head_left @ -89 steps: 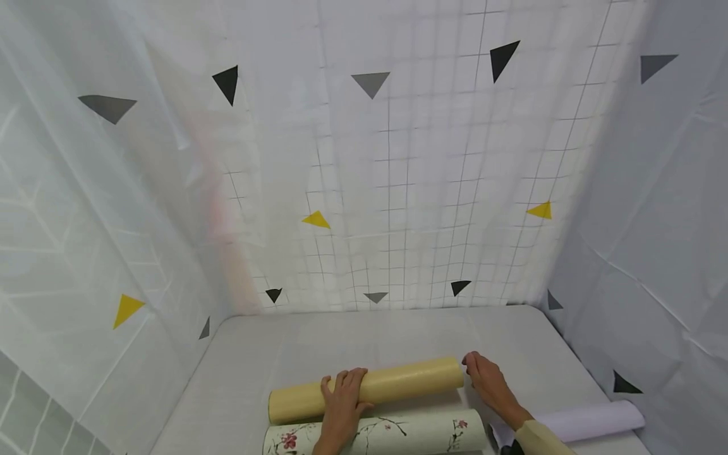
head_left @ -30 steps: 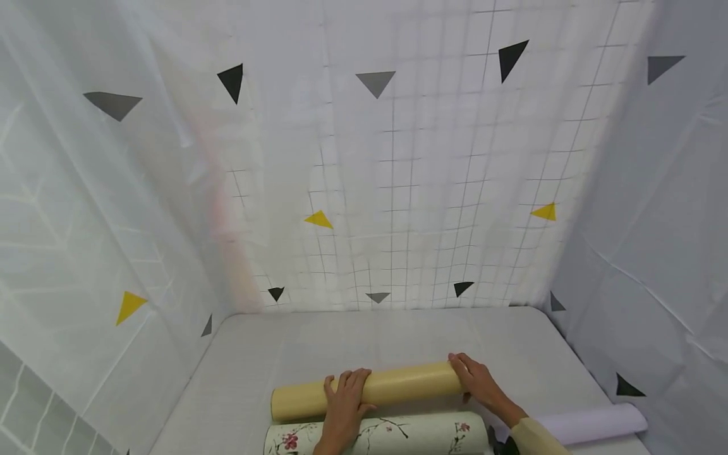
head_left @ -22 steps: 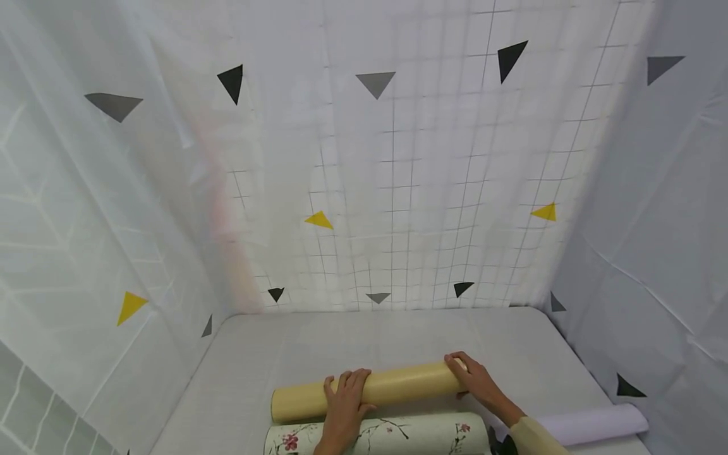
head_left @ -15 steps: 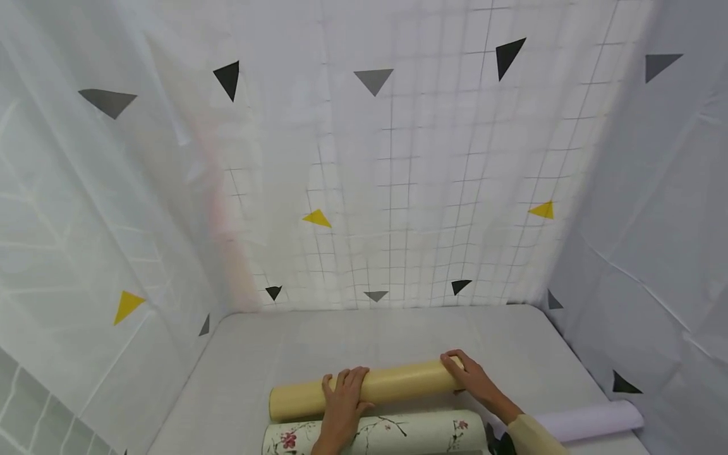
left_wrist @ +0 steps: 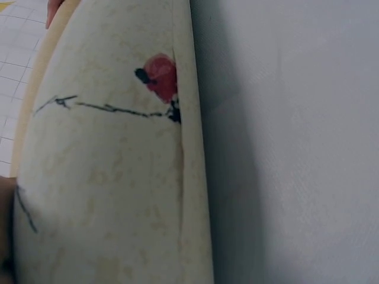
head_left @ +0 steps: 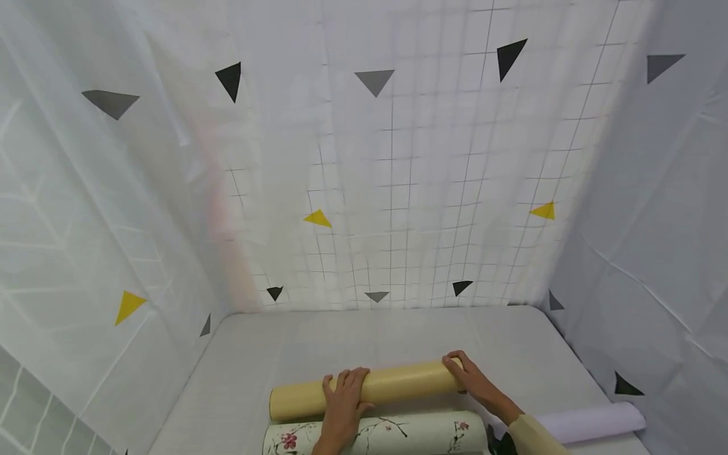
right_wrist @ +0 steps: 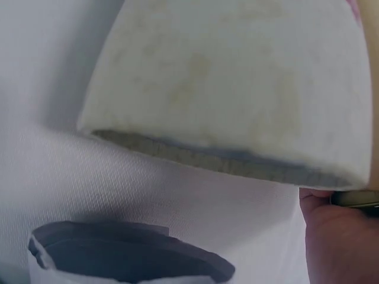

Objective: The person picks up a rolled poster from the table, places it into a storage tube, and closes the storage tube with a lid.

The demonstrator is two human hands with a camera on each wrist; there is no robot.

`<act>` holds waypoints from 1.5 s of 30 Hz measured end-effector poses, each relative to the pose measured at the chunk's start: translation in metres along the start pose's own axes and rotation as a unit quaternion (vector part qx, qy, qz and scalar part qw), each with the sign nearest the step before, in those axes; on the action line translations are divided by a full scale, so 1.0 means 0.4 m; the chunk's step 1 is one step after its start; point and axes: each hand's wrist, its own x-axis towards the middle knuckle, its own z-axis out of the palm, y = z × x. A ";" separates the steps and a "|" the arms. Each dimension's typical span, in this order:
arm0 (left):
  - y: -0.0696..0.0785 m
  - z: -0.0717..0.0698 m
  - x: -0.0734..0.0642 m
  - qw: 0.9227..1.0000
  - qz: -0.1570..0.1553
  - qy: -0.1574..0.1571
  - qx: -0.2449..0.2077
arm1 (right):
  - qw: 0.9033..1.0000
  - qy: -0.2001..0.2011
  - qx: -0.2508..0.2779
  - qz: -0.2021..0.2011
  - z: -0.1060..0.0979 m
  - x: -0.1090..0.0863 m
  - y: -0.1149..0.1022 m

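A: Yellow roll (head_left: pixel 406 382), where?
B: Front-middle of the table (head_left: pixel 387 335), aslant, right end farther back. Cannot tell if that end touches the tabletop.
A: Grip?
B: Both hands clamped on it. Left hand (head_left: pixel 344 404) left of centre, fingers over the top, thumb on the near side. Right hand (head_left: pixel 476 380) round the right end.
A: Anything in the way?
B: Floral roll (head_left: pixel 421 433), along the near side. Left hand reaches across it. Gap widens rightward; contact at left, cannot tell. Right wrist view: its open end is squashed to a flat oval.
A: Farther right?
B: Lilac roll (head_left: pixel 597 422), well apart from the yellow one. Sleeve (head_left: pixel 534 436) covers its left part; something dark (head_left: pixel 502 444) sits by the cuff, too hidden to name.
A: Count?
B: Rolls, three: one yellow, one floral, one lilac. Hands, two. Back wall (head_left: pixel 352 151) triangles, eight: four black, two grey, two yellow.
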 end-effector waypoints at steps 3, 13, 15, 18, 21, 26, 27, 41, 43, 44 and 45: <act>-0.002 0.001 0.001 1.000 0.002 -0.003 0.000 | 1.000 -0.005 0.004 0.005 -0.002 0.003 0.006; 0.001 0.004 0.004 1.000 0.008 0.020 0.017 | 0.999 -0.025 0.024 0.007 -0.007 0.001 0.007; 0.002 0.002 0.003 1.000 0.002 0.012 0.005 | 0.999 -0.031 0.033 0.005 -0.004 0.000 0.009; 0.003 0.001 0.001 1.000 -0.009 -0.001 -0.015 | 0.998 -0.036 0.046 0.006 -0.001 -0.002 0.011; 0.004 0.000 0.000 1.000 -0.012 -0.001 -0.023 | 0.998 -0.036 0.047 0.003 0.000 -0.003 0.010; 0.001 0.003 0.002 1.000 -0.005 0.013 -0.013 | 0.998 -0.043 0.055 -0.006 -0.001 -0.002 0.004; 0.000 0.004 0.003 1.000 -0.004 0.013 -0.014 | 0.997 -0.044 0.056 -0.008 -0.001 -0.001 0.003; 0.002 0.001 -0.003 1.000 -0.001 0.000 -0.024 | 0.998 -0.033 0.046 -0.009 0.002 0.002 0.005; 0.004 -0.001 -0.001 1.000 -0.002 -0.003 -0.026 | 0.998 -0.028 0.053 -0.007 0.004 0.001 0.004; 0.004 -0.002 0.000 1.000 -0.003 -0.003 -0.026 | 0.998 -0.025 0.058 -0.006 0.005 0.000 0.003; 0.004 -0.001 0.000 1.000 -0.004 -0.004 -0.026 | 0.998 -0.024 0.063 -0.004 0.006 -0.001 0.003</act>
